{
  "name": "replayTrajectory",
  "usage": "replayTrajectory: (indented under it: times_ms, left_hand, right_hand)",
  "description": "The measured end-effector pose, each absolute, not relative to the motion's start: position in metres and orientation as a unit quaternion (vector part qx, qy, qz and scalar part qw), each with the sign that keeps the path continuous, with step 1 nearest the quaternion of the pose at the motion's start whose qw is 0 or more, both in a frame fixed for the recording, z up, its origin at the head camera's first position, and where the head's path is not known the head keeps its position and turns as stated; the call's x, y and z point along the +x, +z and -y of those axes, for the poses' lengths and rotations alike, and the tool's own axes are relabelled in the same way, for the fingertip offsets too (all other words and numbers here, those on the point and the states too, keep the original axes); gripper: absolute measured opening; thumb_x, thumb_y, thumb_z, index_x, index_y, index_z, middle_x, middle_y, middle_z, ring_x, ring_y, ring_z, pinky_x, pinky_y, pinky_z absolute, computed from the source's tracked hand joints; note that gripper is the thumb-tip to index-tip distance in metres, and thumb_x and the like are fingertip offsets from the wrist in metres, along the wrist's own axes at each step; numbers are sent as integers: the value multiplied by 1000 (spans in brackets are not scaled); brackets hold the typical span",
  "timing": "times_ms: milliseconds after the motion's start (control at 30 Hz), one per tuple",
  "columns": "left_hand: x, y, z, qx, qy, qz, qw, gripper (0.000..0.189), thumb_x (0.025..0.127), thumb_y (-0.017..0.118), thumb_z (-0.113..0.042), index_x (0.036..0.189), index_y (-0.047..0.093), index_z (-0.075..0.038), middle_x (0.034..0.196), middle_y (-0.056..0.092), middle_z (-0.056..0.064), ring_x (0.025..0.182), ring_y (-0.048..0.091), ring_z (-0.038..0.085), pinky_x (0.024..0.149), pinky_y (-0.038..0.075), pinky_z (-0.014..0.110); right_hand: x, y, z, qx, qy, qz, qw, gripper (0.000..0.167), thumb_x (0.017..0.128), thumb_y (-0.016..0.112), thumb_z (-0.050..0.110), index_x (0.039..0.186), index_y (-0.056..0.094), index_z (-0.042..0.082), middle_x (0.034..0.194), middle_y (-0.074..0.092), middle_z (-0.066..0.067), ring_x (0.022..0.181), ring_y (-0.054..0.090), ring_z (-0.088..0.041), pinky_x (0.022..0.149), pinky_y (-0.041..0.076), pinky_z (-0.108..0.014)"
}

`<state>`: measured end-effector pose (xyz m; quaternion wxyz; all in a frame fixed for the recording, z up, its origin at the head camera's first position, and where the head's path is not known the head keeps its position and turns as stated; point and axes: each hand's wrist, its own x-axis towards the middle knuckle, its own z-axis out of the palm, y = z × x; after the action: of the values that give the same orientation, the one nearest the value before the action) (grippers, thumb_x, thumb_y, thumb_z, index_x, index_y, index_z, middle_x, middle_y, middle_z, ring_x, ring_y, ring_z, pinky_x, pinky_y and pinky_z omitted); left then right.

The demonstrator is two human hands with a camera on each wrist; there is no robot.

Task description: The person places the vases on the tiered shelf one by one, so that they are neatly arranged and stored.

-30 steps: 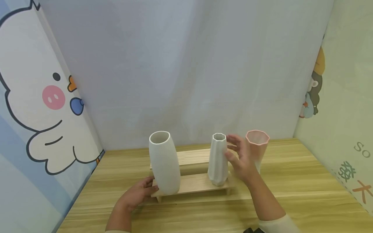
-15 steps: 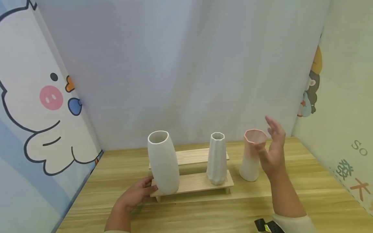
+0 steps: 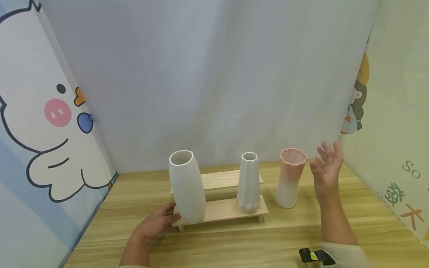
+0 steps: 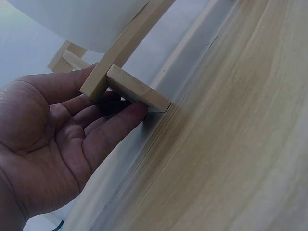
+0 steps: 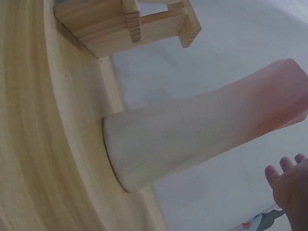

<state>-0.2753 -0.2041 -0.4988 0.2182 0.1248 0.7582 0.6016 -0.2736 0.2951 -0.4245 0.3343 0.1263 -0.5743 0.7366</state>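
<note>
A two-step wooden stand point(image 3: 221, 210) sits on the table. My left hand point(image 3: 155, 224) grips its left end; in the left wrist view the thumb lies along the board and the fingers curl under it beside the leg point(image 4: 137, 89). On the lower step stand a tall smooth white vase point(image 3: 188, 190) at the left and a slimmer ribbed white vase point(image 3: 248, 186) at the right. A pink-and-white vase point(image 3: 289, 182) stands upright on the table, right of the stand. Beside it my right hand point(image 3: 327, 173) is raised, fingers spread, holding nothing and apart from the vase.
The light wood table point(image 3: 234, 247) ends at a pale curtain point(image 3: 214, 93) behind. Printed panels rise on both sides, a cartoon duck point(image 3: 57, 111) at the left. A dark strap point(image 3: 316, 257) shows near the right sleeve.
My right hand has moved from beside the ribbed vase to the right, past the pink-and-white vase. The left hand keeps its grip on the stand, and the vases stay in place.
</note>
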Motion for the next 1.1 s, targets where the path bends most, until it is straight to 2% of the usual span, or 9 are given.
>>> replayTrajectory:
  times_ms: [200, 300, 400, 467, 567, 700, 867, 1100]
  left_hand:
    - [-274, -497, 203, 122, 603, -757, 220, 72, 98, 61, -31, 152, 26, 2, 157, 28, 26, 139, 38, 42, 103, 47, 50]
    - [-275, -496, 203, 121, 606, -754, 222, 73, 98, 60, -31, 152, 26, 2, 157, 27, 27, 139, 37, 42, 104, 46, 50]
    - [-276, -496, 203, 121, 607, -753, 223, 73, 98, 60, -31, 152, 25, 2, 157, 27, 27, 139, 39, 40, 103, 47, 49]
    - [-275, -497, 203, 119, 607, -753, 223, 73, 98, 61, -31, 152, 25, 3, 157, 27, 27, 138, 40, 40, 104, 46, 49]
    - [-275, -497, 203, 120, 604, -756, 222, 73, 98, 61, -31, 152, 25, 3, 156, 29, 27, 138, 40, 40, 104, 46, 50]
    - [-275, -498, 203, 122, 603, -757, 221, 74, 98, 60, -32, 153, 25, 2, 157, 28, 26, 139, 37, 42, 105, 45, 51]
    - [-275, -498, 204, 121, 603, -758, 219, 74, 98, 60, -32, 153, 24, 2, 157, 25, 27, 139, 36, 45, 103, 46, 52]
    - [-275, -499, 204, 124, 600, -759, 219, 74, 98, 60, -32, 152, 24, 3, 157, 26, 28, 140, 34, 46, 103, 46, 53]
  right_hand:
    - [-281, -441, -295, 108, 744, 610, 252, 92, 94, 68, 31, 156, 0, 31, 163, 14, -9, 148, 18, -27, 116, 30, -26]
    - [-285, -446, -291, 95, 715, 657, 219, 93, 95, 66, 30, 156, -5, 33, 163, 15, -10, 145, 24, -30, 107, 37, -18]
    - [-287, -450, -285, 72, 685, 701, 187, 96, 95, 65, 27, 155, -9, 35, 160, 17, -13, 136, 34, -27, 96, 41, -12]
    - [-289, -452, -281, 58, 673, 716, 173, 99, 94, 66, 24, 155, -11, 36, 157, 19, -13, 130, 36, -23, 92, 42, -13]
    - [-291, -455, -276, 35, 664, 728, 166, 102, 92, 68, 20, 154, -10, 38, 154, 21, -11, 126, 36, -19, 94, 39, -19]
    - [-293, -458, -271, 22, 660, 729, 177, 104, 90, 71, 16, 154, -8, 40, 152, 24, -9, 126, 36, -18, 97, 37, -26]
    - [-293, -459, -270, 28, 652, 733, 192, 104, 88, 74, 13, 155, -3, 35, 148, 28, -8, 122, 39, -17, 93, 39, -23]
    - [-295, -459, -270, 38, 653, 734, 181, 82, 88, 74, 11, 150, 22, 26, 130, 42, 2, 111, 47, -14, 87, 46, -22]
